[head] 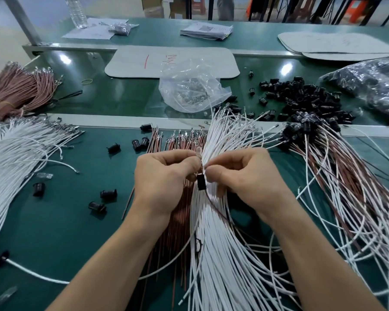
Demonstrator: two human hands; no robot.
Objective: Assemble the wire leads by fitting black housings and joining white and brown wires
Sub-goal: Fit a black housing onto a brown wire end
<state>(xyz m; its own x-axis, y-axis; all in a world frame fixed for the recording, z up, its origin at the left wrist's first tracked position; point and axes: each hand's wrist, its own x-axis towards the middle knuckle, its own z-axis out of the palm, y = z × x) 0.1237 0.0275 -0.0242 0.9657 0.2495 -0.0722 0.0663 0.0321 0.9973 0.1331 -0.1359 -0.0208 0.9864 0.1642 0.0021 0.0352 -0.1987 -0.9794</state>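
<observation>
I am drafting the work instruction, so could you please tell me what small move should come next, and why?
Probably press the pinched part down into the black housing. Both the left hand and the right hand pinch at its top, a brown wire already trails from its lower end, and the white wires lie right beneath.

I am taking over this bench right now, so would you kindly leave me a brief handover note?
Left hand and right hand both pinch one black housing; a brown wire trails from it.
White wires and brown wires lie beneath the hands; loose housings far right.
Done: housed leads piled at right.
Left: finish this lead; many wires remain.
</observation>
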